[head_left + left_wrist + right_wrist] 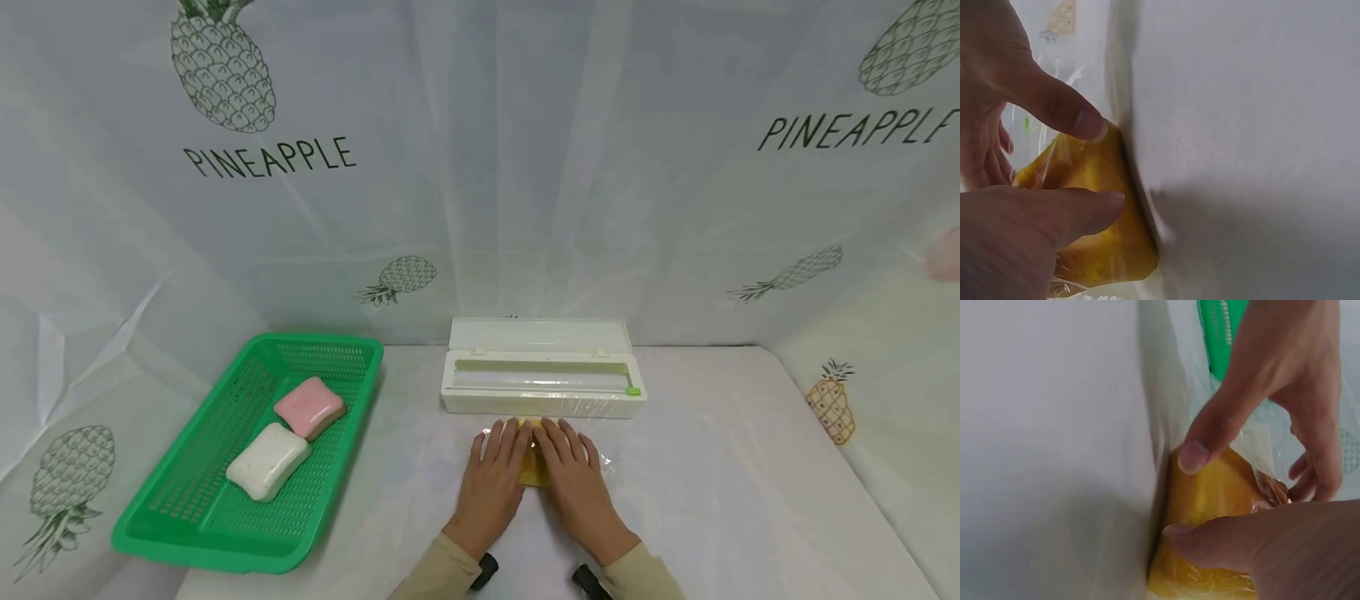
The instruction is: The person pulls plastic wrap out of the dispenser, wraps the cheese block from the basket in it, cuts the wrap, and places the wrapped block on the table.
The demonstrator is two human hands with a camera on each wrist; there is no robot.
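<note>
Both hands hold a yellow bar of soap (535, 468) on the white table, in front of a white cling film dispenser (525, 406). Clear cling film (604, 463) lies around the bar and shows creases and shine. My left hand (491, 483) is at the bar's left side and my right hand (576, 483) at its right. In the left wrist view both thumbs press the near face of the yellow soap (1110, 250), fingers reaching over to the far side. The right wrist view shows the wrapped soap (1210, 494) likewise; its underside is hidden.
The dispenser's lid (540, 334) stands raised, with a roll inside and a green slider (633, 391) at its right end. On the left, a green plastic basket (330, 533) contains a pink soap bar (309, 406) and a white one (267, 461). A pineapple-print curtain (525, 208) hangs behind.
</note>
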